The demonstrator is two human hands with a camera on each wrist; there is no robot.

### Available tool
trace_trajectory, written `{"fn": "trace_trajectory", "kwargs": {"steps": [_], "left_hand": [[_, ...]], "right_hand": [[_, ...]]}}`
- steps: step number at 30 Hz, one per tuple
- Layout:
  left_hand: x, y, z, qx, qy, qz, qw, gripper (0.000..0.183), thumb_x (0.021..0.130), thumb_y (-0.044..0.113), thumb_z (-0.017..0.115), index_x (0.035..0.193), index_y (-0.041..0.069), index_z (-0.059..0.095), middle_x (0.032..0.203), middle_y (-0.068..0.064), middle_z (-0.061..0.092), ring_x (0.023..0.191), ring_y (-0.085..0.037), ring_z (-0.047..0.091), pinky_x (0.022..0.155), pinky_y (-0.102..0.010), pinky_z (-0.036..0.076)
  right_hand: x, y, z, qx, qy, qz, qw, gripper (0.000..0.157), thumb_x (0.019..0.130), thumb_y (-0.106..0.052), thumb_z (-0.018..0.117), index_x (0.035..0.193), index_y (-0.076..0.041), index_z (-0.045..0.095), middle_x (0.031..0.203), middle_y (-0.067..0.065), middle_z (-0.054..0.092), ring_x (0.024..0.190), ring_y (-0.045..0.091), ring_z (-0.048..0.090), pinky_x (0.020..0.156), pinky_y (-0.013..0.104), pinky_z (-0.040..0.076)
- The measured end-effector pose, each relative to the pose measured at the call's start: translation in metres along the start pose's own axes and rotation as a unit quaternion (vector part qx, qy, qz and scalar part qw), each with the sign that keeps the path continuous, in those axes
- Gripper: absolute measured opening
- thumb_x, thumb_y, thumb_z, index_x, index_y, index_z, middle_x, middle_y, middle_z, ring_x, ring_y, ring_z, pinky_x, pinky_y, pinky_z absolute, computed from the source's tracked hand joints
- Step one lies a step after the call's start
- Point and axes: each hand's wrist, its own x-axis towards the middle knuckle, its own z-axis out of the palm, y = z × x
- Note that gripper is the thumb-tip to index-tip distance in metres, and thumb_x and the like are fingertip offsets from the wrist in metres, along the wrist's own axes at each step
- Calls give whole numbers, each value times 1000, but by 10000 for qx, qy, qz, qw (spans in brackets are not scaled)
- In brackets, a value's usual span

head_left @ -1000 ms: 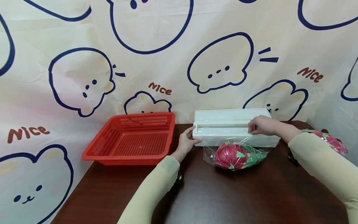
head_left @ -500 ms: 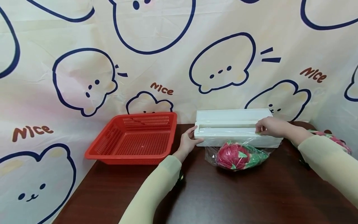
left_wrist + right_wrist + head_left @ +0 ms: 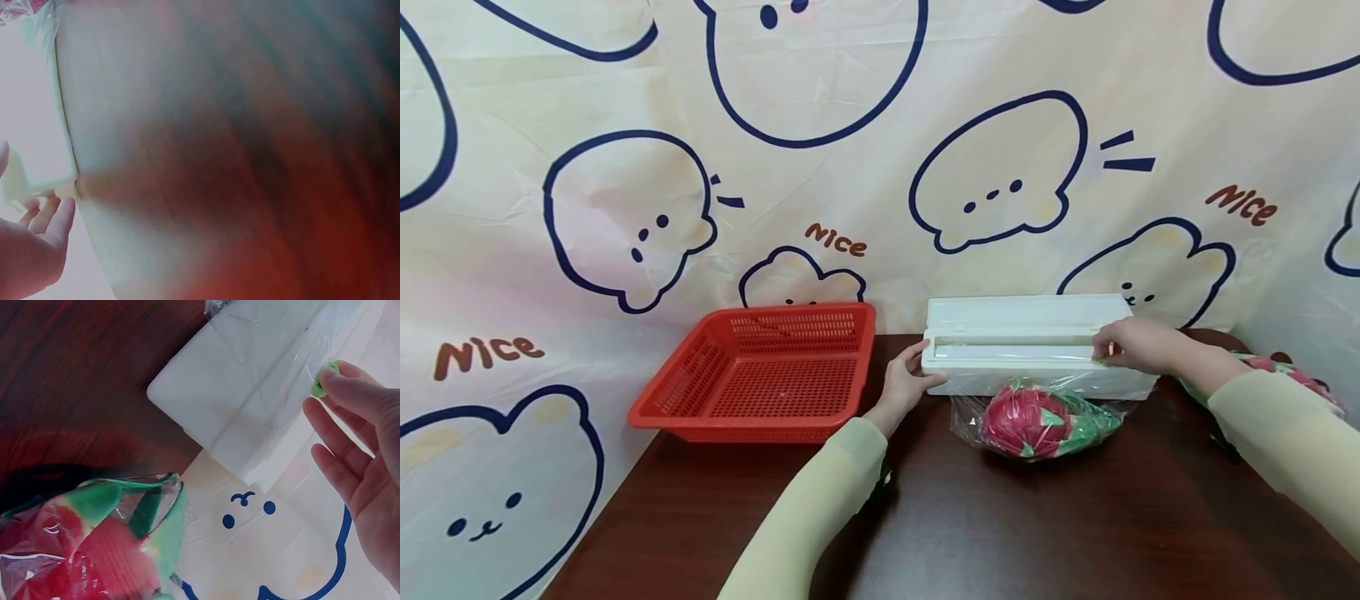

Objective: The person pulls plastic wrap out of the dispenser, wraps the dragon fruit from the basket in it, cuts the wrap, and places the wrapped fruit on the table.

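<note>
A white cling film dispenser (image 3: 958, 382) with its lid raised stands against the wall in the head view. My left hand (image 3: 901, 385) grips its left end, thumb at the front and fingers at the side. At the dispenser's right part my right hand (image 3: 1138, 344) pinches a small green slide cutter (image 3: 320, 387) between thumb and index finger; its other fingers are spread. Clear cling film (image 3: 966, 417) comes over the dispenser's front edge onto a pink and green dragon fruit (image 3: 1026, 423) lying just before it. In the left wrist view, my left hand (image 3: 37, 250) shows at the dispenser's corner.
A red plastic basket (image 3: 651, 412) stands to the left of the dispenser on the dark wooden table (image 3: 1000, 525). A second dragon fruit (image 3: 106, 550), wrapped in film, lies to the right, partly behind my right arm. A cartoon-print cloth (image 3: 880, 192) hangs behind everything.
My right hand has slid a little to the right along the dispenser, pinching the cutter. The left hand keeps its grip on the left end, and the dragon fruit stays in place.
</note>
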Motion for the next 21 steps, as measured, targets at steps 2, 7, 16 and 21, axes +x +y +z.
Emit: {"fn": "trace_trajectory", "kwargs": {"steps": [2,7,16,21], "left_hand": [[-1,0,0,-9,-5,-23,10000,68,76,-15,74,139,1,51,133,-23,54,120,-30,54,91,-36,50],[-1,1,-2,-63,-42,49,10000,68,77,-15,74,139,0,50,134,-24,53,121,-31,54,91,-36,49],[-2,-2,-3,-29,-96,16,9999,67,79,-12,73,140,1,50,135,-23,53,120,-32,54,91,-37,50],[1,-1,-1,22,-76,9,10000,68,77,-13,74,139,2,51,134,-23,54,120,-31,55,90,-37,50]], "right_hand": [[-3,2,0,-69,-16,49,10000,12,85,-2,72,84,-13,69,81,-8,63,71,11,52,64,34,47],[-13,13,-1,-287,118,159,9994,15,83,-3,73,82,-16,69,80,-8,62,71,11,53,63,35,47],[-30,27,-1,-115,331,290,9990,21,80,4,74,78,-17,67,77,-7,56,70,13,49,62,34,45],[-38,28,-2,-98,377,581,9975,21,80,3,75,77,-15,66,76,-6,54,69,15,48,61,33,45]]}}
